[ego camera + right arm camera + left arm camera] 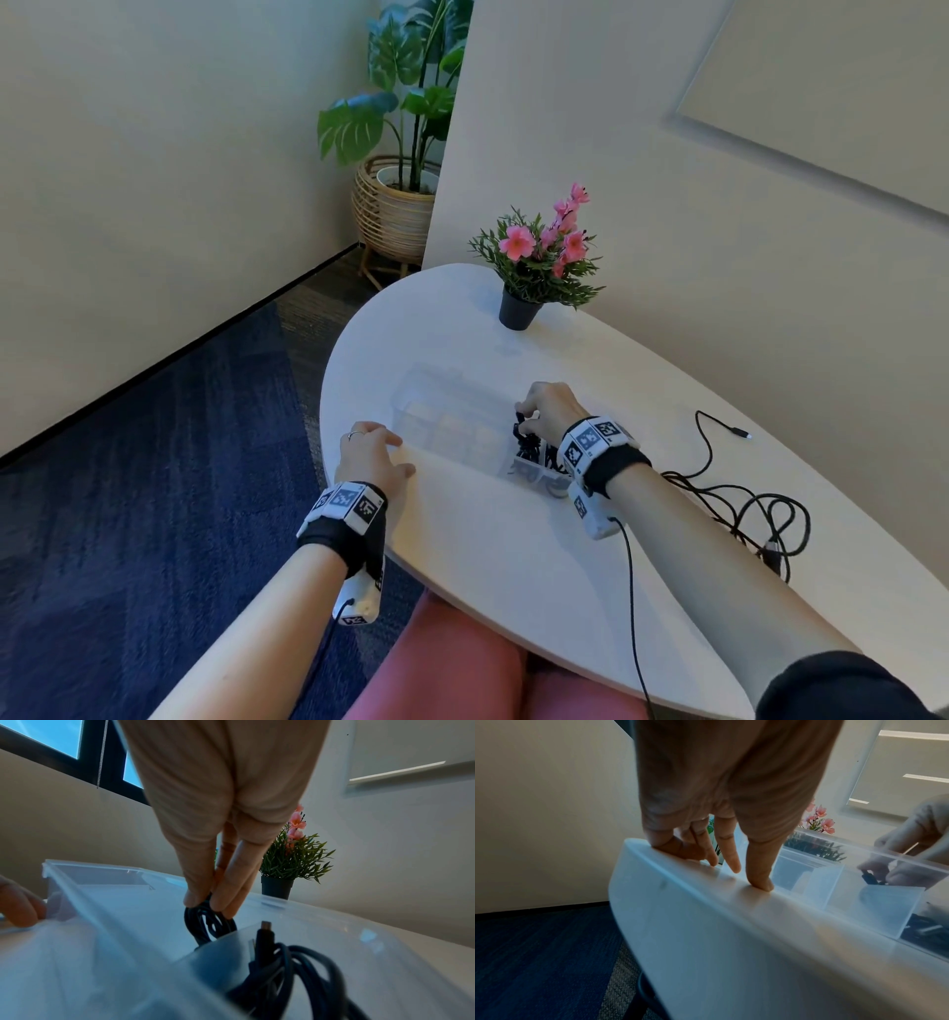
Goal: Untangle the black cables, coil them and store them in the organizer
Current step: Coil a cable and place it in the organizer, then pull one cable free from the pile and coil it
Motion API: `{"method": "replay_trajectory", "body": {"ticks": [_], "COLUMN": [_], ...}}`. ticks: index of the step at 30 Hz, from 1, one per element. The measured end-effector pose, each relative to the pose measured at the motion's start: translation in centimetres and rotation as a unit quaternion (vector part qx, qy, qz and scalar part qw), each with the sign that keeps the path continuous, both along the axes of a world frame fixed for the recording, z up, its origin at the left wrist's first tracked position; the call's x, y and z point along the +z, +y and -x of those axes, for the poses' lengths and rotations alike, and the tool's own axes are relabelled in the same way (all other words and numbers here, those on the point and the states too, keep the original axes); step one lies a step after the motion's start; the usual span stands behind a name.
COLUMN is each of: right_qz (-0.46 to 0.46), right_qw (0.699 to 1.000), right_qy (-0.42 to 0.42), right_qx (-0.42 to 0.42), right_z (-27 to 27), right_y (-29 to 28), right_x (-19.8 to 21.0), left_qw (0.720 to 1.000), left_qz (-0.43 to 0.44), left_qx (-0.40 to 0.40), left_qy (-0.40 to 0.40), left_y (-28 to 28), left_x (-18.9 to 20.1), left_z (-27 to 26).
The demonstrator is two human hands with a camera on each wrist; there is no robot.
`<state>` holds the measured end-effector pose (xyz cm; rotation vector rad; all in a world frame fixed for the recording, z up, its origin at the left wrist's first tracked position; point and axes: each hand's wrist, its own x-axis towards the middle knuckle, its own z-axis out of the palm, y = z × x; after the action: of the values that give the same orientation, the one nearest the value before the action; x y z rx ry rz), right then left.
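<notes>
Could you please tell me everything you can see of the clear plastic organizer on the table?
The clear plastic organizer is a translucent, frosted rectangular box with inner dividers forming compartments, lying flat on the white oval table. Its lid is open and angled towards the person. The left hand rests fingertips on the lid's edge. The right hand pinches a coiled black cable at one compartment; another coiled black cable lies in the nearest one.
</notes>
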<state>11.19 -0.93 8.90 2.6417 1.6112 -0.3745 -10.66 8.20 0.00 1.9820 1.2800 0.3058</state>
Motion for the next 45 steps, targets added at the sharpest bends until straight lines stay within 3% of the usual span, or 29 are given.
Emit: {"method": "replay_trajectory", "body": {"ticks": [6, 17, 26, 30, 32, 34, 36, 38, 42, 45], "right_qz": [0.016, 0.073, -0.065, -0.148, -0.066, 0.093, 0.195, 0.231, 0.140, -0.010], "right_qw": [0.999, 0.996, 0.987, 0.967, 0.966, 0.948, 0.921, 0.918, 0.960, 0.960], "right_qy": [-0.030, -0.048, 0.109, 0.082, -0.002, -0.069, -0.034, -0.010, -0.028, 0.038], "right_qx": [0.040, -0.033, -0.096, -0.190, -0.250, -0.297, -0.336, -0.322, -0.240, -0.277], "right_z": [-0.2, 1.8, -0.4, -2.8, -4.2, -5.1, -5.3, -4.8, -4.4, -5.5], "right_y": [0.0, 1.2, -3.3, -10.0, -14.2, -18.2, -21.2, -22.6, -22.9, -23.4], "right_x": [-1.0, 0.0, 3.2, 4.0, 2.9, 1.2, -0.6, -1.6, -0.6, 0.5], "left_qw": [1.000, 1.000, 1.000, 0.998, 0.998, 0.998, 0.997, 0.996, 0.992, 0.992], "left_qz": [0.011, 0.009, -0.011, -0.031, -0.040, -0.045, -0.050, -0.053, -0.056, -0.043], "left_qx": [0.004, 0.009, -0.012, -0.036, -0.037, -0.037, -0.043, -0.052, -0.083, -0.100], "left_qy": [0.001, -0.008, 0.009, 0.029, 0.033, 0.036, 0.042, 0.052, 0.073, 0.068], "left_y": [-0.1, -0.2, -0.5, -1.2, -1.8, -2.3, -2.9, -3.7, -5.5, -6.8], "left_x": [0.1, 0.1, 0.0, -0.5, -0.6, -0.6, -0.7, -0.6, 0.1, 0.8], "left_z": [0.1, 0.1, 0.3, 0.9, 1.1, 1.2, 1.2, 1.0, -0.1, -0.9]}}
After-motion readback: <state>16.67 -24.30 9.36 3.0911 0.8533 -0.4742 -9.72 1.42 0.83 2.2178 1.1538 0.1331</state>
